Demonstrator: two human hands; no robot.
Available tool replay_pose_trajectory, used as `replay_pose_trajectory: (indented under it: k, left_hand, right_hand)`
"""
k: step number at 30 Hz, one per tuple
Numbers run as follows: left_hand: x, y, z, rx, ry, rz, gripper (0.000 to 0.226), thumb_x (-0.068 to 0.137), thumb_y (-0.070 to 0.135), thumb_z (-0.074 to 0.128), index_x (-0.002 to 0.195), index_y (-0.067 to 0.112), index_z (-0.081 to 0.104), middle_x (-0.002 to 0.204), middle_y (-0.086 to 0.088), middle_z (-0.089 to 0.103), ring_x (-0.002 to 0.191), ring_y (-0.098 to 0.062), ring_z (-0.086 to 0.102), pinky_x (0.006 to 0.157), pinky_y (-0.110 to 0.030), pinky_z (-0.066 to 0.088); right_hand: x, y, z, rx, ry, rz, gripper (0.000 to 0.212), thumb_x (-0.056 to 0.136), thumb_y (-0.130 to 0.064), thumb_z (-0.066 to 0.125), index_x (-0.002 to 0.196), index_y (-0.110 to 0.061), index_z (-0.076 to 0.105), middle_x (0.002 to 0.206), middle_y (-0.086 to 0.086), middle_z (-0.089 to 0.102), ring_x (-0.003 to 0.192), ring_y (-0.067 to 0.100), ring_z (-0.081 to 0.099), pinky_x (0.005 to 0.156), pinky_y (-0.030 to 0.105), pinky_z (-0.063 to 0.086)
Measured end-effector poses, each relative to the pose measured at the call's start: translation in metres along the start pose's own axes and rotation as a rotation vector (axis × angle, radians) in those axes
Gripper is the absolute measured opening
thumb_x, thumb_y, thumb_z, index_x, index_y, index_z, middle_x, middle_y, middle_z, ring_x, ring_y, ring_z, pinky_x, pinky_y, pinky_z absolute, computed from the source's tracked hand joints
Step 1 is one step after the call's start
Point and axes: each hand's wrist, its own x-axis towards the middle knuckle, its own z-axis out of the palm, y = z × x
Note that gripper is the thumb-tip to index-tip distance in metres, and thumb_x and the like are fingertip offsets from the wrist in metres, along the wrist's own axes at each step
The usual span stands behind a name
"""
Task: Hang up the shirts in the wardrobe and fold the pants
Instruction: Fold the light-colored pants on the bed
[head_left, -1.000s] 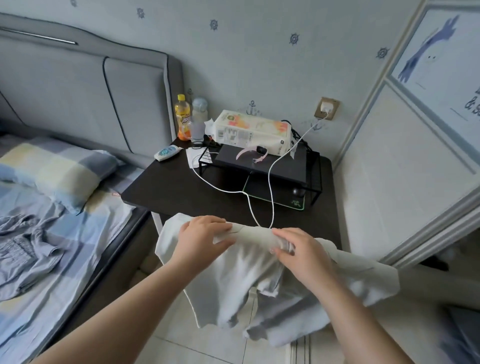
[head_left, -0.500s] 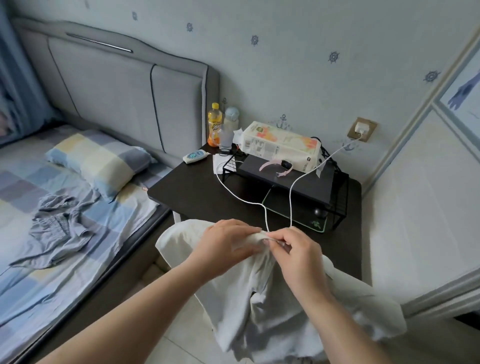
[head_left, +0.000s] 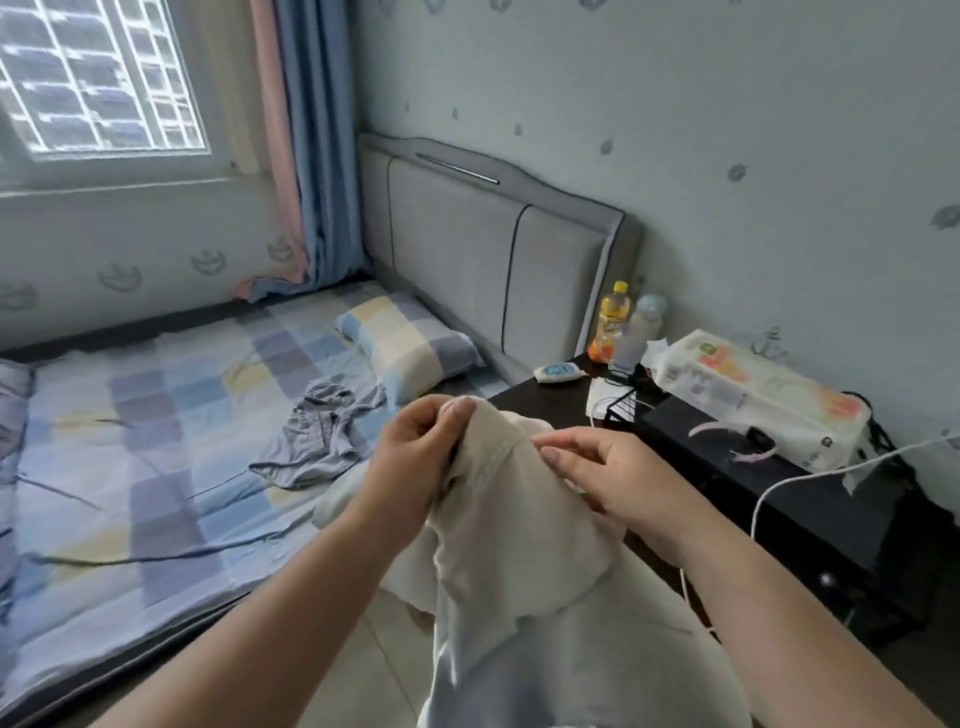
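Hanging at centre frame, the cream garment (head_left: 524, 525) is gripped at its top edge by the left hand (head_left: 415, 457) and pinched by the right hand (head_left: 618, 483), with grey shorts (head_left: 317, 441) on the checked bed (head_left: 156, 467) at left.

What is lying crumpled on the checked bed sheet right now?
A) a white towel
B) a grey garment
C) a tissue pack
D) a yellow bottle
B: a crumpled grey garment lies on the checked sheet of the bed, near the pillow; the whitish garment is held up in the left hand and right hand, off the bed.
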Motion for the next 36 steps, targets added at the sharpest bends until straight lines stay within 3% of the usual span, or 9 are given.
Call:
replay_pose_trajectory:
  k: [7, 14, 17, 19, 21, 25, 28, 32, 36]
  left_hand:
    - [0.008, 0.023, -0.059, -0.269, 0.033, 0.000, 0.024, 0.075, 0.040, 0.065, 0.074, 0.016, 0.065, 0.070, -0.004, 0.061, 0.064, -0.014, 0.061, 0.061, -0.027, 0.056]
    - [0.035, 0.044, -0.147, -0.359, 0.106, 0.062, 0.039, 0.082, 0.046, 0.055, 0.093, 0.009, 0.058, 0.087, -0.014, 0.059, 0.081, -0.027, 0.059, 0.075, -0.038, 0.056]
    - [0.045, 0.055, -0.181, -0.351, 0.131, 0.078, 0.038, 0.084, 0.046, 0.052, 0.090, 0.009, 0.057, 0.079, -0.009, 0.058, 0.077, -0.024, 0.057, 0.073, -0.037, 0.055]
    - [0.050, 0.061, -0.207, -0.335, 0.165, 0.025, 0.047, 0.082, 0.051, 0.053, 0.103, 0.009, 0.052, 0.082, -0.009, 0.054, 0.079, -0.024, 0.054, 0.075, -0.038, 0.053]
    - [0.057, 0.067, -0.235, -0.296, 0.240, -0.026, 0.050, 0.081, 0.055, 0.055, 0.105, 0.011, 0.053, 0.082, -0.007, 0.055, 0.079, -0.022, 0.056, 0.076, -0.038, 0.052]
    - [0.086, 0.081, -0.303, -0.120, 0.302, -0.003, 0.030, 0.099, 0.042, 0.038, 0.079, 0.024, 0.051, 0.052, 0.017, 0.059, 0.052, 0.003, 0.059, 0.052, -0.010, 0.048]
    - [0.103, 0.099, -0.350, 0.020, 0.397, 0.027, 0.022, 0.102, 0.034, 0.037, 0.082, 0.030, 0.047, 0.046, 0.033, 0.055, 0.050, 0.020, 0.055, 0.046, 0.000, 0.040]
    - [0.119, 0.111, -0.417, -0.023, 0.369, -0.019, 0.020, 0.093, 0.028, 0.057, 0.080, 0.014, 0.063, 0.059, 0.004, 0.062, 0.051, -0.006, 0.058, 0.050, -0.017, 0.049]
    - [0.126, 0.128, -0.462, 0.120, 0.350, -0.032, 0.009, 0.090, 0.021, 0.065, 0.087, 0.022, 0.073, 0.077, 0.009, 0.069, 0.076, -0.008, 0.058, 0.068, -0.021, 0.045]
  right_hand:
    - [0.061, 0.003, 0.043, -0.305, -0.241, 0.029, 0.075, 0.076, -0.064, 0.061, 0.140, -0.051, 0.025, 0.133, -0.022, 0.037, 0.119, -0.013, 0.038, 0.092, 0.011, 0.031]
    - [0.125, -0.007, 0.111, -0.119, -0.235, 0.204, 0.121, 0.054, -0.082, 0.062, 0.151, -0.035, 0.007, 0.156, -0.004, 0.021, 0.140, 0.022, 0.032, 0.109, 0.040, 0.035]
    - [0.142, -0.008, 0.151, 0.223, -0.294, 0.407, 0.106, 0.067, -0.063, 0.071, 0.150, -0.035, 0.011, 0.136, 0.005, 0.050, 0.108, 0.030, 0.061, 0.089, 0.040, 0.052]
    - [0.146, -0.009, 0.189, 0.404, -0.409, 0.534, 0.078, 0.079, -0.048, 0.069, 0.143, -0.020, 0.036, 0.128, 0.013, 0.059, 0.092, 0.027, 0.065, 0.075, 0.033, 0.053]
    - [0.147, -0.014, 0.227, 0.452, -0.524, 0.572, 0.056, 0.073, -0.044, 0.070, 0.120, -0.015, 0.061, 0.114, 0.009, 0.069, 0.087, 0.021, 0.069, 0.068, 0.027, 0.055]
    - [0.160, -0.037, 0.293, 0.448, -0.637, 0.555, 0.056, 0.063, -0.049, 0.075, 0.111, -0.020, 0.069, 0.108, 0.006, 0.072, 0.097, 0.020, 0.069, 0.076, 0.030, 0.053]
    - [0.180, -0.057, 0.328, 0.653, -0.581, 0.416, 0.045, 0.069, -0.051, 0.067, 0.102, -0.021, 0.076, 0.103, 0.006, 0.073, 0.095, 0.019, 0.069, 0.075, 0.028, 0.054]
    - [0.202, -0.114, 0.370, 0.907, -0.566, 0.163, 0.036, 0.081, -0.047, 0.061, 0.100, -0.021, 0.075, 0.102, 0.004, 0.073, 0.097, 0.017, 0.068, 0.077, 0.027, 0.054]
    - [0.228, -0.163, 0.400, 1.120, -0.635, 0.065, 0.056, 0.101, -0.038, 0.022, 0.097, -0.024, 0.076, 0.095, -0.004, 0.074, 0.093, 0.009, 0.069, 0.076, 0.023, 0.054]
